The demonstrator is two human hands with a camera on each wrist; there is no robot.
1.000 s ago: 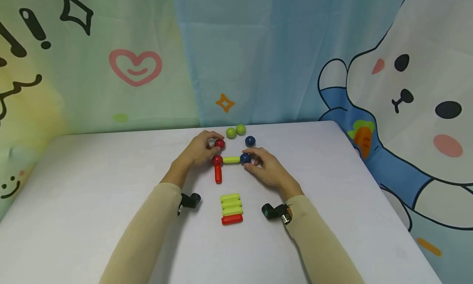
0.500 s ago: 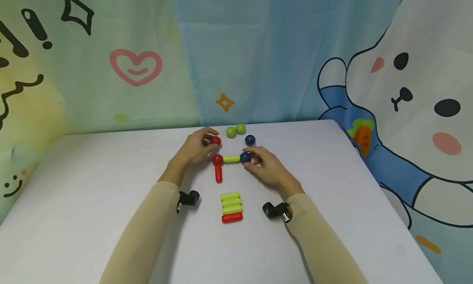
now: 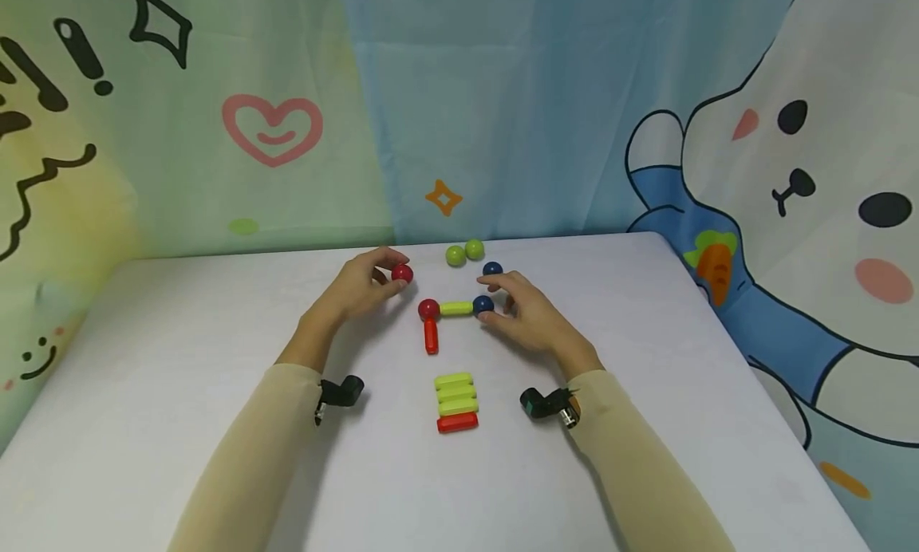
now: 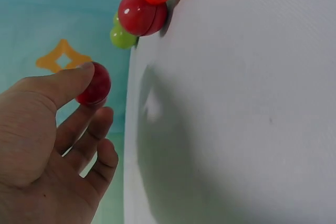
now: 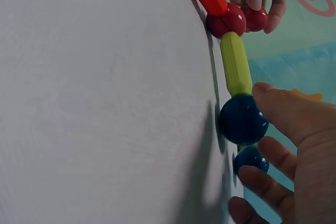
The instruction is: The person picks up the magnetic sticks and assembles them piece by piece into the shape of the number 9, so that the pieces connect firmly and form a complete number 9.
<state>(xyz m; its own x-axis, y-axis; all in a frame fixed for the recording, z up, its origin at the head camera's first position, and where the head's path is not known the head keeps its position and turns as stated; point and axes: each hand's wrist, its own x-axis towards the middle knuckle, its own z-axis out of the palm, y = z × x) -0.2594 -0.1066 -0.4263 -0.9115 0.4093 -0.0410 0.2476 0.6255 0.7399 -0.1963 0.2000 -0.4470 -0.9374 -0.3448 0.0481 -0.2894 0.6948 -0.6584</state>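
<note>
My left hand (image 3: 366,285) pinches a red ball (image 3: 402,274) between thumb and fingers, held off the table in the left wrist view (image 4: 95,85). To its right on the table lies a joined piece: a second red ball (image 3: 428,309), a red rod (image 3: 431,337) pointing toward me, and a yellow-green rod (image 3: 455,308) running to a blue ball (image 3: 483,305). My right hand (image 3: 531,313) is beside that blue ball with its fingers spread apart. Its thumb lies at the ball, perhaps touching. Another blue ball (image 5: 251,160) sits just beyond the fingers.
Two green balls (image 3: 455,255) lie near the table's back edge. Closer to me, several yellow-green rods (image 3: 455,392) and one red rod (image 3: 457,422) are lined up side by side. A printed curtain (image 3: 502,113) hangs behind the white table (image 3: 215,321).
My left hand has carried its red ball leftward, away from the joined piece. The right hand's fingers have spread from the blue ball, the index finger moving toward the far blue ball.
</note>
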